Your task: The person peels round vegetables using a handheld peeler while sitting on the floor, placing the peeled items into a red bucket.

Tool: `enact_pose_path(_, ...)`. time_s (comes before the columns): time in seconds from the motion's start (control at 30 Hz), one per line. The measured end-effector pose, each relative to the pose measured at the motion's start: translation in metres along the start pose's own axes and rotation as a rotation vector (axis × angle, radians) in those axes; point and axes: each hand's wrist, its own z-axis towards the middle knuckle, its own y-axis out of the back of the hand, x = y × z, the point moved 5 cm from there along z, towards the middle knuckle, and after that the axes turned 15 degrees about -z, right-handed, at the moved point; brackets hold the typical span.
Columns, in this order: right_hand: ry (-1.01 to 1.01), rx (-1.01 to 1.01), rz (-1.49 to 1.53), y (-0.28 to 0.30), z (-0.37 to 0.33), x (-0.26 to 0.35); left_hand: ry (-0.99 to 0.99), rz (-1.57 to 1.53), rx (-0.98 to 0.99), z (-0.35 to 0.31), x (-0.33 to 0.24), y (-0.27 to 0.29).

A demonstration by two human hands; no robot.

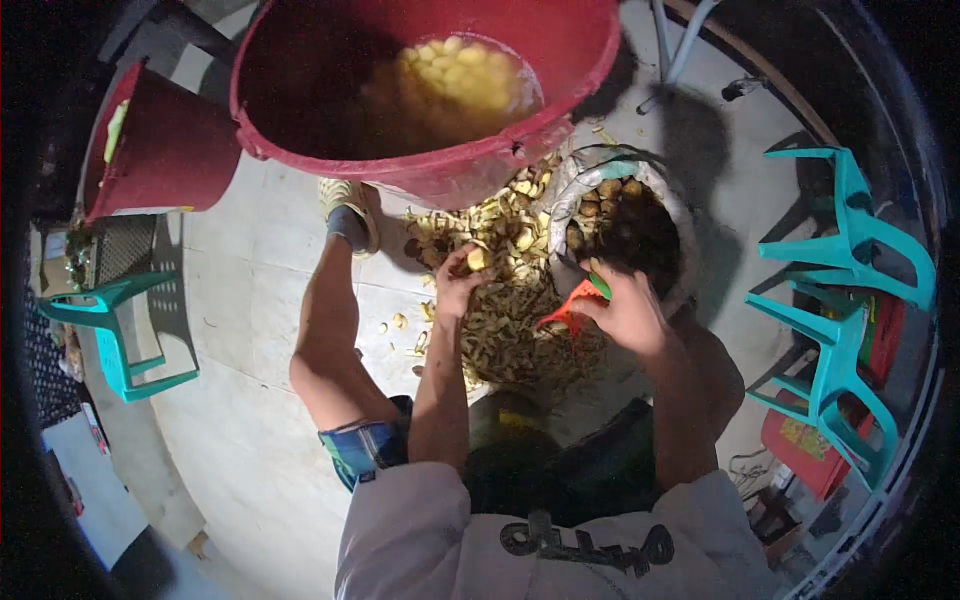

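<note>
Pale-yellow potato [477, 260] — clamped by the left hand [458, 288] — lies left of the orange tool [574, 303], perhaps a peeler, gripped in the right hand's [632, 314] fingers.

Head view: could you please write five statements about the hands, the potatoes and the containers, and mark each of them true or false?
1. The left hand holds a pale-fleshed potato. True.
2. The right hand is empty. False: the right hand holds an orange-red tool.
3. Pale yellow potatoes lie in liquid in the big red tub. True.
4. The open sack shows only peeled potatoes. False: brown, unpeeled potatoes show in the open sack.
5. Peelings lie in a heap on the floor. True.
</note>
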Motion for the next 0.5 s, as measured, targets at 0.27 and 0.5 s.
enact_pose_path(0.27,-0.008,-0.106,0.817,0.019,-0.016,0.013,-0.039,0.378,0.27,-0.123,-0.093,-0.157)
enact_pose_path(0.5,0.063,-0.194,0.495,0.035,-0.059,0.048,-0.091,0.489,0.45,-0.2,-0.102,-0.175)
